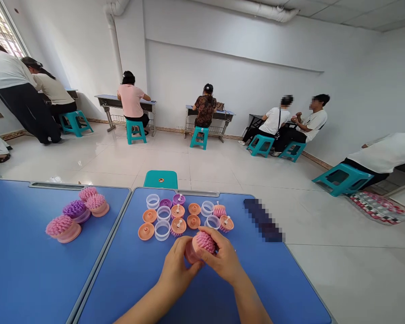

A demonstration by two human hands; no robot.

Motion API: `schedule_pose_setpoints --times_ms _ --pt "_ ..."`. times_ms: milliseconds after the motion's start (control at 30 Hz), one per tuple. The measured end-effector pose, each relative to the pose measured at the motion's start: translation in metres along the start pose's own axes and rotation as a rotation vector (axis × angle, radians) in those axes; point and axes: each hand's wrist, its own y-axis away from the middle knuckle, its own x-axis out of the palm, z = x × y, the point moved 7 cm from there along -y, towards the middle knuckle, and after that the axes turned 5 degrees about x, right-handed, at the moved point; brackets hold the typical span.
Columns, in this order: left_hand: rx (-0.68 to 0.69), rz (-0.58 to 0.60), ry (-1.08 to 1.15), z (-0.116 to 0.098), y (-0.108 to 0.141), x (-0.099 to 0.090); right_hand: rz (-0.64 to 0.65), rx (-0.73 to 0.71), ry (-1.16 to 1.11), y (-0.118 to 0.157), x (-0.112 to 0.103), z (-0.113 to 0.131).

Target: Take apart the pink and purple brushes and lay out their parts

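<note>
Both my hands are closed around one round brush (pixel 205 243) with pink bristles and a peach base, held above the blue table (pixel 256 279). My left hand (pixel 177 263) grips the base from the left. From the right, my right hand (pixel 222 258) wraps its fingers around the bristle side. Just beyond lie loose parts: orange discs (pixel 146 231), clear rings (pixel 162 230), a purple disc (pixel 165 204), and bristle heads (pixel 178 226) turned bristles down with white stems up.
On the left table stand several assembled brushes (pixel 63 228), pink and purple. A blurred dark item (pixel 263 220) lies at the right edge. Beyond the table is a teal stool (pixel 160 179). Other people sit at desks along the walls.
</note>
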Motion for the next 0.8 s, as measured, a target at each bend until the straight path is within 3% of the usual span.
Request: schedule_pose_setpoints --times_ms 200,800 --pt "0.048 -0.073 -0.047 -0.005 0.0 -0.006 -0.025 -0.02 0.033 0.001 0.003 0.001" --pt "-0.099 0.097 0.139 0.002 0.002 0.0 0.085 -0.025 0.029 0.002 0.003 0.008"
